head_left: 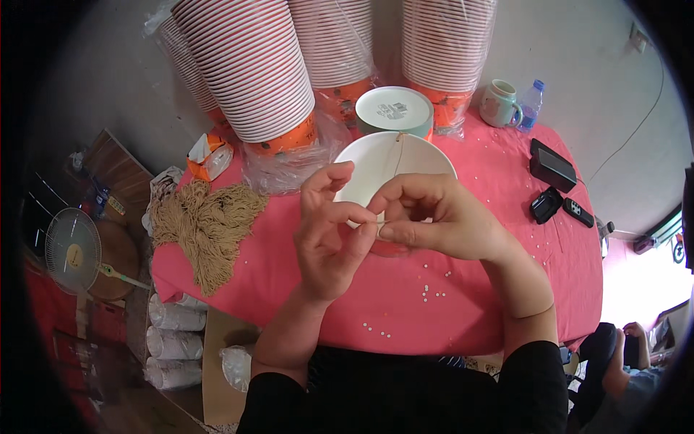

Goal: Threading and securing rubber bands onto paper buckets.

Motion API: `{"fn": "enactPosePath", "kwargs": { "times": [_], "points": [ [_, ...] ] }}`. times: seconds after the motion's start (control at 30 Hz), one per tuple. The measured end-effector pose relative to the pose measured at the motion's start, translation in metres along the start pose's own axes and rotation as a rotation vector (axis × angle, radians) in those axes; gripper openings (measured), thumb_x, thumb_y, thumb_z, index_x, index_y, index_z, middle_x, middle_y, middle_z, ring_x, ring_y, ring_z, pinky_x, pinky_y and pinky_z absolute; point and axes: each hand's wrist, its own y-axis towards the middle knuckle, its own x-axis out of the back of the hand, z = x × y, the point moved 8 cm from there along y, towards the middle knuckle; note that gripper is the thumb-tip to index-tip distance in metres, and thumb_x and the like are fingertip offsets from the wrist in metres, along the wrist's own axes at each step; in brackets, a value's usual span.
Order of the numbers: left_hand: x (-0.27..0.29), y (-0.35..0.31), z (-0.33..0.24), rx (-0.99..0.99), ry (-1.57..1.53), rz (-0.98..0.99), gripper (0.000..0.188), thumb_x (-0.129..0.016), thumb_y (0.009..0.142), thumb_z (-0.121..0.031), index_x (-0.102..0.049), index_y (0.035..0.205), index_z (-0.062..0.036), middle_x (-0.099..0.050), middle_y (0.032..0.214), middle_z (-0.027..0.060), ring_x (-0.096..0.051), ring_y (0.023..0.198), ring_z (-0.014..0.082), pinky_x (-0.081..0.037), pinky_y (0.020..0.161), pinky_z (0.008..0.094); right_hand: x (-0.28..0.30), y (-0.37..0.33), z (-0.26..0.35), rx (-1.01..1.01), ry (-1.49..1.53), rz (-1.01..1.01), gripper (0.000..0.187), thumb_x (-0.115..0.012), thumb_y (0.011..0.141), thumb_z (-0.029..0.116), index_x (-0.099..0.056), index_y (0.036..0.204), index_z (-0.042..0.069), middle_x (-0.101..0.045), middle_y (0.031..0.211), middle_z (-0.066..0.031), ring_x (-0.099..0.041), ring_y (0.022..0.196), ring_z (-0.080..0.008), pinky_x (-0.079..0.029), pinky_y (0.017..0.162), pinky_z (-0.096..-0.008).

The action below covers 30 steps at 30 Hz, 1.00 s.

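A paper bucket (366, 172) with a white inside stands in front of me, its mouth tipped my way. From its far rim a thin tan cord (400, 155) hangs down inside and passes behind my right hand. My left hand (324, 242) pinches the cord between thumb and forefinger, the other fingers raised. Right beside it, my right hand (452, 220) pinches the cord too, thumb against curled fingers. The fingertips of both hands almost touch over the bucket's near rim. Much of the bucket's lower part is hidden by my hands.
Tall stacks of paper buckets (242, 69) in plastic line the back. A tan cord bundle (210, 228) lies left; small white beads (425, 293) are scattered on the red cloth. A mug (499, 105), bottle (531, 107) and black case (553, 165) stand right. Another person (629, 369) sits lower right.
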Motion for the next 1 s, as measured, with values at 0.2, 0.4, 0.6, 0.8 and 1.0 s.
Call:
{"fn": "enactPosePath", "kwargs": {
  "times": [0.2,0.4,0.6,0.8,1.0],
  "points": [
    [-0.001,-0.002,0.013,0.095,-0.093,0.033,0.011,-0.066,0.081,-0.007,-0.062,0.091,-0.0056,-0.051,0.124,0.0175,-0.046,0.118,0.0262,-0.034,0.103,0.0406,0.004,0.001,0.001,-0.033,-0.13,-0.047,0.007,-0.066,0.086,0.0,-0.064,0.093,0.001,-0.062,0.08,0.0023,-0.054,0.072,-0.0026,-0.043,0.062,-0.0191],
    [0.009,0.011,-0.009,0.008,0.172,0.071,0.012,-0.067,0.081,-0.005,-0.064,0.092,-0.0039,-0.061,0.103,0.0102,-0.056,0.09,0.0161,-0.045,0.078,0.029,0.021,-0.002,0.005,0.005,-0.208,-0.048,0.004,-0.064,0.085,-0.001,-0.063,0.089,0.001,-0.063,0.08,0.0018,-0.054,0.071,-0.0031,-0.043,0.061,-0.0203],
    [0.003,0.014,-0.015,0.025,0.457,0.277,0.02,-0.072,0.078,-0.003,-0.064,0.096,-0.0023,-0.065,0.089,0.0094,-0.063,0.065,0.0172,-0.05,0.054,0.0277,0.021,-0.003,0.017,0.192,-0.701,0.028,0.009,-0.064,0.079,-0.002,-0.062,0.087,0.001,-0.061,0.077,-0.0042,-0.06,0.065,-0.0141,-0.046,0.058,-0.0267],
    [-0.011,0.005,-0.001,0.269,0.464,0.484,0.019,-0.072,0.077,-0.003,-0.064,0.095,-0.0035,-0.066,0.091,0.0092,-0.067,0.07,0.0218,-0.053,0.057,0.0317,0.016,0.0,0.012,0.193,-0.836,0.029,0.004,-0.061,0.077,0.002,-0.058,0.08,0.002,-0.061,0.078,-0.0125,-0.062,0.072,-0.0327,-0.048,0.064,-0.0412],
    [-0.015,0.003,0.0,0.106,0.461,0.471,0.017,-0.07,0.076,0.001,-0.065,0.092,-0.0037,-0.066,0.09,0.0092,-0.067,0.074,0.0256,-0.054,0.062,0.0335,0.014,-0.001,0.013,0.142,-0.867,0.035,0.004,-0.06,0.076,0.003,-0.058,0.079,0.003,-0.062,0.077,-0.0122,-0.062,0.073,-0.0341,-0.047,0.065,-0.0439]
  ]
}}
